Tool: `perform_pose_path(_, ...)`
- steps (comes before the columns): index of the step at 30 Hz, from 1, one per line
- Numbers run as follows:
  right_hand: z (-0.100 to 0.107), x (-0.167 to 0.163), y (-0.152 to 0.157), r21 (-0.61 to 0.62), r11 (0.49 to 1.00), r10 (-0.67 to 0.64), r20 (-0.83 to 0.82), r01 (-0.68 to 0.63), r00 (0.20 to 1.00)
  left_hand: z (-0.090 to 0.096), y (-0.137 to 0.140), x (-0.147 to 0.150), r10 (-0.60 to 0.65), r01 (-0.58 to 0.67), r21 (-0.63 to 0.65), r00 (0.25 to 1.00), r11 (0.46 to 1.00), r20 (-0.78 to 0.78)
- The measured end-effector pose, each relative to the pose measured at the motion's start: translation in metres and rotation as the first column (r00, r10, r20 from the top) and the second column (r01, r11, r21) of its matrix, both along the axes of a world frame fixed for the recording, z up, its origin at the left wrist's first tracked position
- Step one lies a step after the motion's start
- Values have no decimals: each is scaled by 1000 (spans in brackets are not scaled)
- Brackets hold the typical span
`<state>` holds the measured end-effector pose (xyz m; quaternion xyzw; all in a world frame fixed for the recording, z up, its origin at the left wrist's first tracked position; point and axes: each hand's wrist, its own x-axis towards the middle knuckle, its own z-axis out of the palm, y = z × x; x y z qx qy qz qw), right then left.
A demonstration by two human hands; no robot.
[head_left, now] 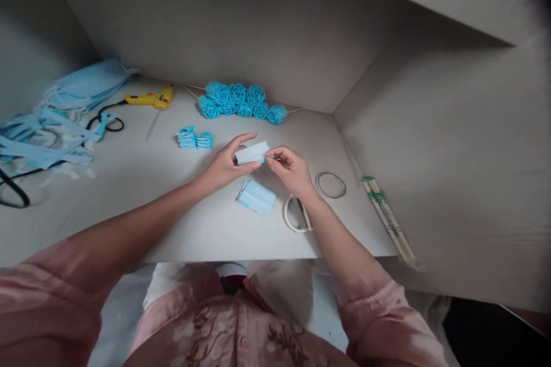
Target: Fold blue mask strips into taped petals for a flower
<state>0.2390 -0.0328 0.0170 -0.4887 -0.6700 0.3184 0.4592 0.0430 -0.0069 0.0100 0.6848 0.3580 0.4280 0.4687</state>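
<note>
Between my two hands is a small pale blue piece of mask fabric (252, 153), raised above the table. My left hand (230, 160) grips its left end, thumb along the lower edge and forefinger stretched above it. At its right end my right hand (288, 166) pinches the edge between thumb and fingertips. Below them lies a flat stack of light blue fabric pieces (257, 196). A pair of white-handled scissors (295, 215) rests partly under my right forearm. Left of my hands sit two pleated blue fabric bundles (193, 138).
Blue fabric roses (237, 102) on sticks line the back wall. A yellow glue gun (150, 98) stands at back left, near stacked face masks (88, 86) and cut blue strips (47, 140). At right are a wire ring (331, 185) and packaged wooden sticks (390, 218).
</note>
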Motion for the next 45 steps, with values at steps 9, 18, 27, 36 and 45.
perform_pose_path(9,-4,1,3,-55,996,64,-22,-66,998,0,0,0,39,-39,-9,999,999,15)
perform_pose_path(18,-4,0,-1,-110,979,172,-9,-172,985,0,-2,2,-15,14,68,1000,998,13)
perform_pose_path(27,-4,-2,-2,36,999,18,-113,-14,993,2,-8,8,-128,320,-314,853,894,506)
perform_pose_path(36,3,-10,-10,98,994,-62,77,54,995,-6,-15,13,-78,259,-393,904,882,421)
perform_pose_path(45,18,20,0,367,902,31,475,-229,879,6,-8,7,57,271,-499,835,823,547)
